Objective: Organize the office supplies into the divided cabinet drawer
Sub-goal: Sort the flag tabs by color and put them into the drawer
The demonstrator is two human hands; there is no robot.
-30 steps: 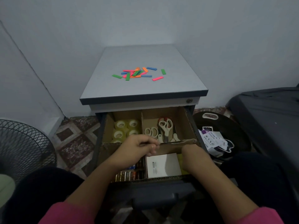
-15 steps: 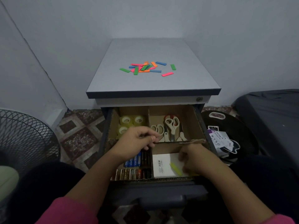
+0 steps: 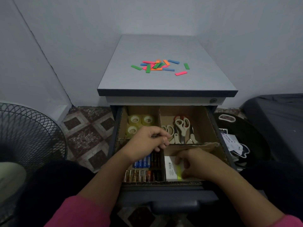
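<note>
The yellow strip (image 3: 179, 173) lies on the white box (image 3: 170, 169) in the near right compartment of the drawer (image 3: 214, 128), just under the right hand (image 3: 195, 166), whose curled fingers (image 3: 177, 160) press or pinch it. It looks light, thin and bendy, best taken by an edge. The left hand (image 3: 147, 143) is bunched above the batteries (image 3: 144, 163); what it holds, if anything, I cannot tell. More coloured strips (image 3: 159, 66) wait on the counter (image 3: 164, 82), well beyond the fingers.
</note>
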